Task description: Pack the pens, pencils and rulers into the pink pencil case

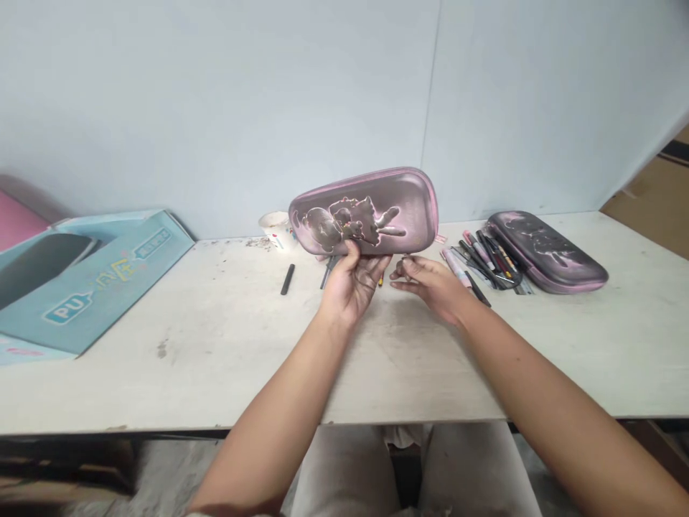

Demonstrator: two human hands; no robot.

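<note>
A dark, shiny pencil case [409,194] with pink zip edging and a raised cartoon figure is held up above the table, tilted with its face toward me. My left hand [349,287] grips it from below, thumb on the front and fingers behind. Just under its lower right edge is my right hand [433,283], thumb and fingers curled together. Whatever those fingers pinch, if anything, is too small to make out. Behind the left hand, some thin pens [326,273] are partly hidden by the case.
A second, similar pencil case [549,251] lies at the right beside a pile of pens and markers [487,258]. Left of my hands are a black stick-like pen [288,279] and a paper cup [277,231]. A blue cardboard box [102,294] occupies the table's left end, against the wall.
</note>
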